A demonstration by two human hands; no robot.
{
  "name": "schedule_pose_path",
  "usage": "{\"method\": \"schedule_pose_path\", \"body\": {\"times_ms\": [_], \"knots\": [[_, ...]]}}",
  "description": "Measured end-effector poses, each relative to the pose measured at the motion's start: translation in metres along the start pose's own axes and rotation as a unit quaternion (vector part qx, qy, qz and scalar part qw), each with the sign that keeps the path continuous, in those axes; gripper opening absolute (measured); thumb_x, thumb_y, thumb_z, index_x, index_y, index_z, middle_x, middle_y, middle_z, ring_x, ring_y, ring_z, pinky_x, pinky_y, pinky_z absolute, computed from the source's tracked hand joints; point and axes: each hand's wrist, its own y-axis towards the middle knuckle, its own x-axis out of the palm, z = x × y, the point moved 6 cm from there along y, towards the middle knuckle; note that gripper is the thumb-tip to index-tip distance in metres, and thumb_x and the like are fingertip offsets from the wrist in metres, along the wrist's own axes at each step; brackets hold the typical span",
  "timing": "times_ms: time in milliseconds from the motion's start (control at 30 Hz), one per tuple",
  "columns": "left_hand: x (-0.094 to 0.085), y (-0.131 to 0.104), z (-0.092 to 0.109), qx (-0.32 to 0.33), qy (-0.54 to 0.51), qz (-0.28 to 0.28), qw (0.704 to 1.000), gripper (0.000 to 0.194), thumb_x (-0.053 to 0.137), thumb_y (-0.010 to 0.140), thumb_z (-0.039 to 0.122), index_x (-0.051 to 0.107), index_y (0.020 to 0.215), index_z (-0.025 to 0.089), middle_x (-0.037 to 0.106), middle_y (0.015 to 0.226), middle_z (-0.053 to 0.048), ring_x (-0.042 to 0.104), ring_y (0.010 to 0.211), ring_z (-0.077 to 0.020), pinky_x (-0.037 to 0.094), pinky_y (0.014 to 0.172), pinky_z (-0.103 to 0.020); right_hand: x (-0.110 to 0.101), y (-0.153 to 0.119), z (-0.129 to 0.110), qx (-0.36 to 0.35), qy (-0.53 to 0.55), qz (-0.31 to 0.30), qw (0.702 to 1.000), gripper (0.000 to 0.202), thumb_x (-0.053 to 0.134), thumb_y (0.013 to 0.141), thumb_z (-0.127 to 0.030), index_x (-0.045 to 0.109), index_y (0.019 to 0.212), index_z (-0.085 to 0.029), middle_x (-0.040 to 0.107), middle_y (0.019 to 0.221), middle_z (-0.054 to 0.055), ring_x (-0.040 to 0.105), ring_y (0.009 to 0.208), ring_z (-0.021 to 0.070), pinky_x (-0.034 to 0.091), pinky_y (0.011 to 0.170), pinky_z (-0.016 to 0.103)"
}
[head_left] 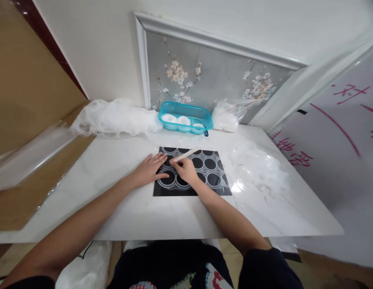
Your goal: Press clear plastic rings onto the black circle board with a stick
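A black sheet printed with rows of circles outlined in pale rings (215,180) lies flat on the white table (120,212). My left hand (148,170) rests open, fingers spread, across the sheet's left edge. Over the middle of the sheet, my right hand (185,168) pinches a thin white strip (186,154) near its lower left end. The strip slants up to the right, over the upper circles. My right fingertips are close to the sheet; whether they touch it I cannot tell.
Behind the sheet stands a blue basket (186,127) holding white rolls. White netting (117,118) lies left of it, a clear bag with white contents (227,116) right. Clear plastic film (258,172) covers the table's right part. Cardboard (29,160) borders the left side.
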Motion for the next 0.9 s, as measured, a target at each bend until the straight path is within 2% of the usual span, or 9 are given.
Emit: {"method": "schedule_pose_path", "body": {"times_ms": [167,267,433,500,567,667,767,833,900], "knots": [[0.001,-0.003,-0.002,-0.021,0.025,-0.009,0.999,0.085,0.043,0.092,0.07,0.024,0.156,0.018,0.029,0.16,-0.012,0.019,0.15,-0.0297,0.009,0.121,-0.051,0.0,-0.005,-0.003,-0.002,-0.022,-0.004,1.0,0.015,0.061,0.088,-0.026,0.074,0.082,-0.019,0.077,0.087,0.006,0.071,0.078,0.0225,0.054,0.073,0.032],[-0.002,-0.004,0.0,-0.022,0.031,0.01,0.999,0.086,0.042,0.091,0.071,0.024,0.156,0.017,0.03,0.159,-0.013,0.02,0.15,-0.0306,0.007,0.12,-0.054,0.001,-0.005,-0.003,-0.005,-0.022,-0.005,1.0,0.014,0.062,0.088,-0.026,0.074,0.083,-0.019,0.077,0.087,0.006,0.071,0.078,0.0227,0.054,0.074,0.033],[-0.005,-0.002,0.0,-0.021,0.028,0.029,0.999,0.079,0.045,0.091,0.069,0.034,0.152,0.02,0.04,0.155,-0.012,0.026,0.148,-0.0312,0.01,0.12,-0.055,0.003,-0.005,-0.004,-0.017,-0.037,-0.006,0.999,0.014,0.061,0.089,-0.026,0.073,0.084,-0.02,0.077,0.092,0.006,0.071,0.085,0.0232,0.055,0.079,0.035],[-0.007,0.0,-0.001,-0.02,0.023,0.045,0.999,0.072,0.043,0.094,0.065,0.038,0.15,0.02,0.043,0.153,-0.011,0.028,0.147,-0.0301,0.012,0.12,-0.053,0.003,-0.005,-0.008,-0.045,-0.069,-0.004,0.997,0.015,0.059,0.091,-0.026,0.073,0.085,-0.02,0.077,0.093,0.006,0.07,0.092,0.0245,0.054,0.085,0.037],[-0.008,0.003,-0.004,-0.029,0.015,0.051,0.998,0.067,0.043,0.096,0.061,0.038,0.15,0.021,0.044,0.153,-0.01,0.027,0.148,-0.0289,0.013,0.121,-0.053,0.005,-0.009,-0.014,-0.093,-0.127,-0.006,0.988,0.018,0.055,0.093,-0.024,0.072,0.088,-0.021,0.077,0.096,0.005,0.066,0.108,0.0267,0.05,0.098,0.042],[-0.008,0.006,-0.009,-0.058,-0.005,0.014,0.998,0.071,0.045,0.095,0.061,0.029,0.154,0.024,0.035,0.157,-0.009,0.019,0.15,-0.03,0.007,0.118,-0.062,0.015,-0.024,-0.024,-0.164,-0.246,-0.031,0.955,0.024,0.049,0.095,-0.018,0.072,0.096,-0.023,0.077,0.096,0.004,0.051,0.131,0.0292,0.031,0.114,0.054],[-0.007,0.008,-0.012,-0.083,-0.025,-0.039,0.996,0.077,0.046,0.094,0.063,0.016,0.157,0.028,0.021,0.162,-0.007,0.009,0.152,-0.033,-0.004,0.111,-0.074,0.026,-0.033,-0.028,-0.206,-0.332,-0.066,0.918,0.025,0.051,0.091,-0.012,0.07,0.101,-0.023,0.077,0.092,0.005,0.047,0.133,0.0298,0.016,0.118,0.06],[-0.008,0.009,-0.012,-0.097,-0.029,-0.061,0.993,0.081,0.048,0.093,0.063,0.011,0.158,0.03,0.016,0.163,-0.007,0.004,0.152,-0.0347,-0.008,0.107,-0.077,0.023,-0.022,-0.03,-0.223,-0.355,-0.074,0.905,0.025,0.053,0.089,-0.01,0.07,0.101,-0.024,0.077,0.093,0.005,0.052,0.126,0.0289,0.014,0.118,0.06],[-0.009,0.01,-0.011,-0.104,-0.029,-0.071,0.992,0.086,0.05,0.091,0.063,0.007,0.158,0.03,0.014,0.163,-0.008,0.001,0.152,-0.036,-0.01,0.105,-0.078,-0.001,0.009,-0.032,-0.204,-0.364,-0.022,0.909,0.026,0.053,0.087,-0.009,0.071,0.099,-0.023,0.077,0.093,0.005,0.056,0.116,0.0278,0.018,0.116,0.059]]}}
